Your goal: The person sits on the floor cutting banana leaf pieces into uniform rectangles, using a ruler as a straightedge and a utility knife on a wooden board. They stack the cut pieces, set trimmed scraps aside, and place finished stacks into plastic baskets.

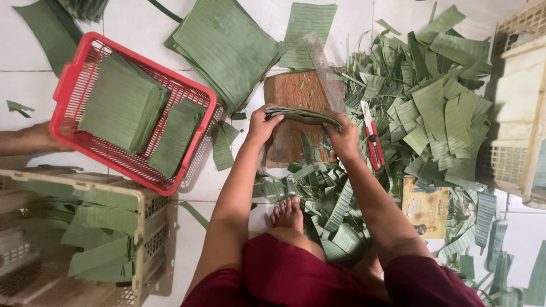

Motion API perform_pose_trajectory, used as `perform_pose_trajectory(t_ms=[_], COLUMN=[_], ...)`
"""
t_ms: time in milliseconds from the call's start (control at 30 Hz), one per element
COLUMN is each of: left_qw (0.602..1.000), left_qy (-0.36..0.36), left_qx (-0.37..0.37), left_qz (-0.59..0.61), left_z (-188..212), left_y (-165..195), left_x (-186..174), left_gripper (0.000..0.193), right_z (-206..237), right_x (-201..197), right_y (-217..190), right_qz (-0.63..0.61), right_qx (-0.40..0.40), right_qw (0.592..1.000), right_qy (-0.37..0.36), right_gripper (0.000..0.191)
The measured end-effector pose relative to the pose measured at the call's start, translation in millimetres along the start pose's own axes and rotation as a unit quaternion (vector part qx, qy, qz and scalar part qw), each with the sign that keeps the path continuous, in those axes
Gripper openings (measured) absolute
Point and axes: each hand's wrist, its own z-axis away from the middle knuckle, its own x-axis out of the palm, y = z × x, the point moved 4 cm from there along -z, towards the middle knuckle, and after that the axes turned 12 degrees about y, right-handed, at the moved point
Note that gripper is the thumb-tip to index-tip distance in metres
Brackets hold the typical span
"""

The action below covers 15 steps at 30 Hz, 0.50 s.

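Holding a stack of cut leaves (303, 115) over the wooden board (296, 94), both hands grip its ends: left hand (263, 124) at 9 o'clock, right hand (343, 136) at 3 o'clock. The long axis runs between them. Fingers seem curled closed around the edges, equally near.

We see bare white floor (136, 23) open betw. the red basket (74, 77) and the big leaf stack (227, 45); a hand passes there. Right of the wooden board (296, 91) we're blocked: leaf scrap pile (432, 102) crowds it, w/ a red cutter (373, 139) and a clear ruler (324, 68) lying along the board edge. Left side: beige crate (85, 239) just below the basket. Beige crates (520, 102) wall the far right.
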Motion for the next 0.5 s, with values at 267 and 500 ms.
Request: perform_pose_trajectory(t_ms=[267,500], left_qw=[0.993,0.984], left_qy=[0.025,0.063], left_qx=[0.005,0.027], left_qz=[-0.119,-0.162], left_z=[-1.2,-20.0], left_y=[2.1,12.2], left_x=[0.4,2.5], left_gripper=[0.015,0.028], right_z=[-1.1,-4.4], right_x=[1.0,-1.0], right_y=[2.2,6.3], right_qz=[0.081,0.153], right_qx=[-0.092,0.055], right_qw=[0.992,0.987], right_qy=[0.026,-0.011], right_gripper=[0.024,0.023])
